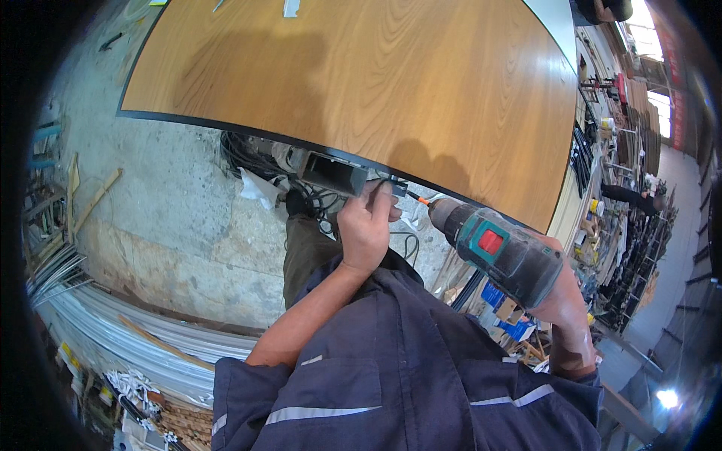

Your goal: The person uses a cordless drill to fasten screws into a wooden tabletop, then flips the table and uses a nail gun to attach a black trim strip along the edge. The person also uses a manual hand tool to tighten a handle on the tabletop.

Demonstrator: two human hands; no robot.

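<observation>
My left hand point(366, 225) grips a small metal bracket point(396, 188) against the near edge of a large wooden panel point(361, 83), beside a rectangular metal tube end point(331, 173) that sticks out from under it. A green and grey cordless drill point(500, 252) is held in my right hand point(568, 301). Its orange-tipped bit point(418, 199) points left at the bracket just past my left fingers. My dark work jacket fills the lower middle of the view.
Tangled black cables point(248, 154) lie on the concrete floor point(165, 195) under the panel. Long pale metal profiles point(143, 331) are stacked at lower left. Shelves and racks with parts point(617, 188) stand along the right. Small white scraps point(290, 7) rest on the panel's far side.
</observation>
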